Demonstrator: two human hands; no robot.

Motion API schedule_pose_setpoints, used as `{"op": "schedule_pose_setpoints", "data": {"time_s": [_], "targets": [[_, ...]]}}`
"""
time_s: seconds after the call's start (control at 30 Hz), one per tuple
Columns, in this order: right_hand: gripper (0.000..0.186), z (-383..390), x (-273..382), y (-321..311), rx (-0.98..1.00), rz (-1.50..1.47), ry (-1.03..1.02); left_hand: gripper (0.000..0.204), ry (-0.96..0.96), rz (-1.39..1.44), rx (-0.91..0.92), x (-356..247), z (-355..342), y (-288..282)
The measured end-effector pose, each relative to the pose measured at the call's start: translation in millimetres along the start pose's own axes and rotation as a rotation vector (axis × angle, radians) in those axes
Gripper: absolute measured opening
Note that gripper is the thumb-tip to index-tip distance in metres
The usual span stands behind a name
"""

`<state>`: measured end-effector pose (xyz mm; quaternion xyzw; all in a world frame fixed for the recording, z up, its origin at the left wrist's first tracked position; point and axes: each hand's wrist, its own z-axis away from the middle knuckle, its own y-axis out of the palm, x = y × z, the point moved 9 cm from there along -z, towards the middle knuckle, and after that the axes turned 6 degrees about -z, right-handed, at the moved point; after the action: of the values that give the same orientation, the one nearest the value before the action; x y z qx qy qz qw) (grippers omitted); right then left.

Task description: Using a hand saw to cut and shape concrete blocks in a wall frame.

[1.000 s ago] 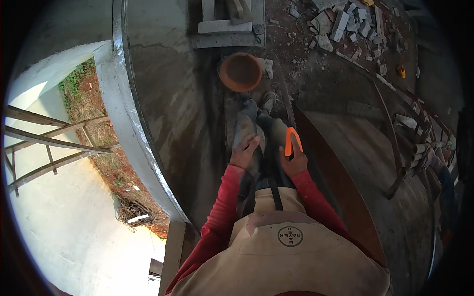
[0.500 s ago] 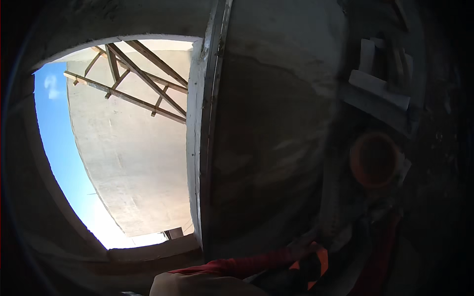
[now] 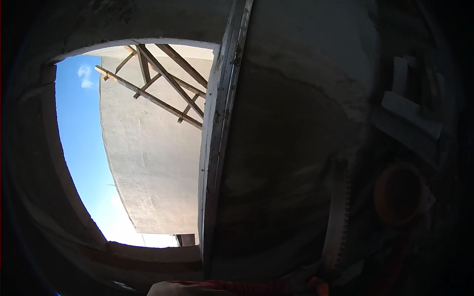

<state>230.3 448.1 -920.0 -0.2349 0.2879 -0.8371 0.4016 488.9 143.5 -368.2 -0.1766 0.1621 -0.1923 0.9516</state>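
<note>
My left hand (image 3: 300, 282), at the end of a red sleeve (image 3: 237, 286), is low in the picture beside the orange handle (image 3: 318, 287) of a handsaw. Its toothed blade (image 3: 337, 217) stands up from the handle; dimness hides whether my left fingers grip it. Another red sleeve (image 3: 395, 259) shows faintly at lower right, with my right hand lost in shadow. Right of the blade is a round orange-brown basin (image 3: 397, 195).
A dark plastered wall (image 3: 291, 98) has an opening at left, edged by a pale vertical frame (image 3: 219, 128). Outside are wooden braces (image 3: 168, 74), a pale wall (image 3: 148, 172) and blue sky (image 3: 79, 133). Pale blocks or boards (image 3: 410, 113) lie at upper right.
My view has swung up and leftward to the wall and opening. The orange-handled saw, held in my right hand a second ago, now shows beside my left hand; the scene has shifted rightward in frame.
</note>
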Motion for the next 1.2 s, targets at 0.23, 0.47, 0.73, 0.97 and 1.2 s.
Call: {"op": "schedule_pose_setpoints", "data": {"time_s": [0.23, 0.47, 0.73, 0.97, 1.2], "targets": [[0.052, 96.1, -13.2, -194.8, -0.386, -0.442, -0.245, 0.052, 0.235, 0.262, -0.217, -64.2, -4.2, -26.3], [0.048, 436.9, 338.5, -409.2, -0.116, -0.200, -0.809, 0.045, 0.127, 0.453, -0.077, -74.5, 1.1, 12.4], [0.040, 656.8, 649.5, -431.0, -0.206, 0.188, -1.787, 0.052, 0.004, 0.484, 0.043, -91.8, 3.2, 36.0], [0.044, 710.3, 717.9, -408.0, -0.381, 0.466, -2.113, 0.061, -0.096, 0.518, -0.008, -86.6, 18.9, 30.2], [0.047, 698.6, 726.1, -408.2, -0.451, 0.524, -2.069, 0.067, -0.117, 0.556, 0.021, -83.0, 11.7, 42.6]]}}
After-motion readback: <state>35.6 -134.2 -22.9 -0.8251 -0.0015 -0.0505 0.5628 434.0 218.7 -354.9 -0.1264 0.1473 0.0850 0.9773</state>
